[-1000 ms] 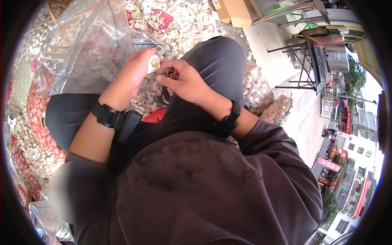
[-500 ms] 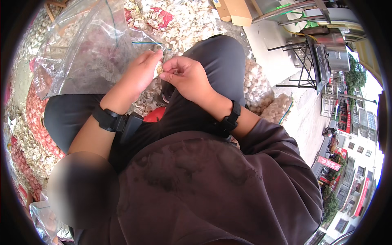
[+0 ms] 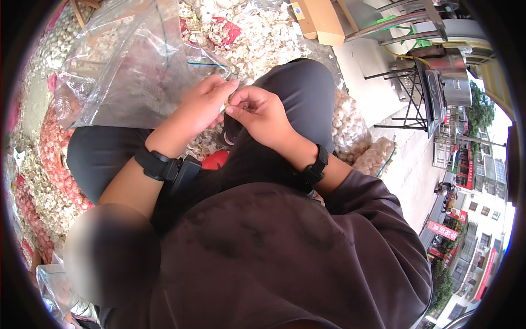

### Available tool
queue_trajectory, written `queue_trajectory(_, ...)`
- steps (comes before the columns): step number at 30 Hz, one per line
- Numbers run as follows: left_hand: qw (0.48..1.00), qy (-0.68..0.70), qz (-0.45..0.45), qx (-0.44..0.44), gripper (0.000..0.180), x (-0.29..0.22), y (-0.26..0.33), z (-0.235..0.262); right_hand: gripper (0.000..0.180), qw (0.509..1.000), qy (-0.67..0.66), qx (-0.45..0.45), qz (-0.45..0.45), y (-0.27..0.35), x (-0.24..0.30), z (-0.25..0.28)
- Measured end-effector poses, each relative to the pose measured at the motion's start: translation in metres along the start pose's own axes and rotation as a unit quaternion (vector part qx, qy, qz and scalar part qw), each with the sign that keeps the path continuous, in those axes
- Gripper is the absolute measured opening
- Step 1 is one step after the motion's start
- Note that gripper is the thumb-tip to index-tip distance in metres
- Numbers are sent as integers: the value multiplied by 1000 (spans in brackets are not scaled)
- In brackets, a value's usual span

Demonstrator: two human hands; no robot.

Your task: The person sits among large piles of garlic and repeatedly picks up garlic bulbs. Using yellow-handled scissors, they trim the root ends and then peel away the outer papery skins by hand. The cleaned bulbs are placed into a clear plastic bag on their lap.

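Note:
My left hand (image 3: 201, 107) and my right hand (image 3: 261, 111) meet above my knees, fingertips pinched together on a small pale garlic piece (image 3: 226, 104) that is mostly hidden between them. Both wrists carry black bands. A large clear plastic bag (image 3: 129, 71) lies just left of my left hand, over my left knee. Pale garlic skins (image 3: 263, 35) are heaped on the ground beyond my hands.
Mesh sacks of garlic (image 3: 353, 129) lie by my right knee. Red net sacks (image 3: 49, 159) run along the left. A cardboard box (image 3: 320, 19) and a metal stand (image 3: 422, 93) are at the upper right. A red object (image 3: 215, 160) shows between my legs.
Both hands have lifted slightly and drawn closer together, the fingertips now pinching at one point. The plastic bag has stayed in place.

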State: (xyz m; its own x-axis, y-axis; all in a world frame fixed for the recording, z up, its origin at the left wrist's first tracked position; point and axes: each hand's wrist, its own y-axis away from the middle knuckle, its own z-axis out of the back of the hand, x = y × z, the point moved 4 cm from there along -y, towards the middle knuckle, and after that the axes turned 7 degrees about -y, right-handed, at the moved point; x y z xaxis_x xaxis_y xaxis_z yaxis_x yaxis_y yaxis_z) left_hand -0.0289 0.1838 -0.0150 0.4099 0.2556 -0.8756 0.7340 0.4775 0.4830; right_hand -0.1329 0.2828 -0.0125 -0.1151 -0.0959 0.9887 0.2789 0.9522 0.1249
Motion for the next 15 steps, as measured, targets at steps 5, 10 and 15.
queue_trajectory(5,999,28,-2,16,26,-5,4,-2,8,999,-34,10,-1,0,0,1)
queue_trajectory(10,997,68,2,27,29,-3,5,1,10,998,-42,34,25,0,2,-5)
queue_trajectory(15,995,63,-74,27,19,-21,15,3,11,997,-53,10,51,0,0,-4)
